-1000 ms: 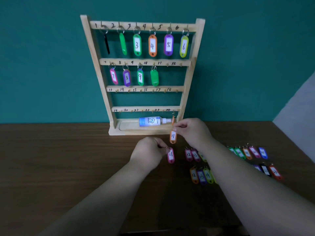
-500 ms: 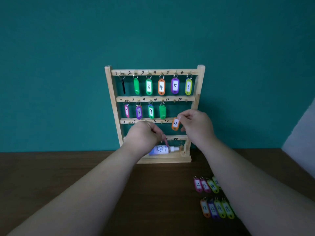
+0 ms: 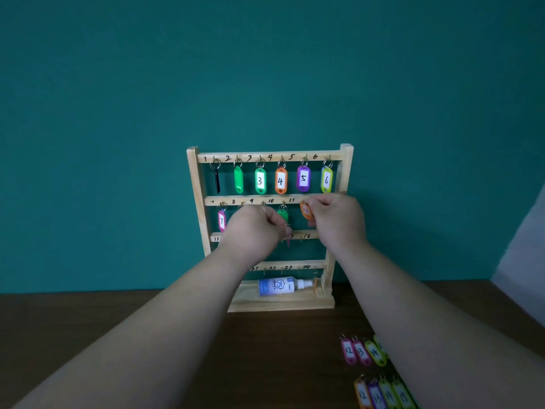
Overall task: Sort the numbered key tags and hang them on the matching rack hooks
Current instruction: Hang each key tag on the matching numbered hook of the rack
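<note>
Backed by a teal wall [image 3: 118, 113], above a dark wooden table [image 3: 265, 364]. Upright at 12 o'clock on the table, against the wall: wooden rack [image 3: 346, 178] with four numbered rails, top rail filled at hooks 1 to 6.

Left hand [image 3: 253, 231] raised before the second rail, fingers curled, pinching a pink tag [image 3: 287, 234]. At 3 o'clock of it, right hand [image 3: 336, 219], fingers curled, pinching an orange tag [image 3: 305, 210].

Lying flat in the rack base at 6 o'clock: blue-and-white bottle [image 3: 278, 286]. At 5 o'clock of the rack, in two rows on the table: loose tags [image 3: 362, 351], partly covered by the right forearm.

Orange tag held just under the mark 11; number blurred, seating on the hook not discernible. Pink tag hanging edge-on before the third rail.
</note>
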